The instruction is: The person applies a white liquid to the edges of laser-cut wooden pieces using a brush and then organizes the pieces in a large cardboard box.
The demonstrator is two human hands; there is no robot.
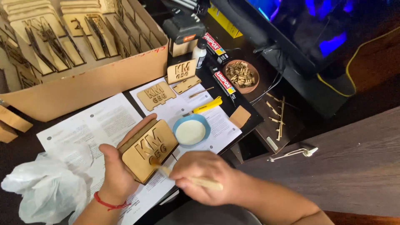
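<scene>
My left hand [114,166] grips a small plywood box [148,150] with letters cut through its face, holding it tilted over the printed papers. My right hand [204,175] is closed on a thin wooden brush [200,181], whose tip touches the lower front of the box. A blue bowl of white glue [191,131] sits just right of the box. A red string bracelet [109,203] is around my left wrist.
A large cardboard box [83,83] of laser-cut plywood parts fills the upper left. Loose cut panels [156,95], a yellow utility knife [207,105], glue tubes [223,81], a bowl of wood scraps [241,75] and a white plastic bag [46,187] surround the work spot.
</scene>
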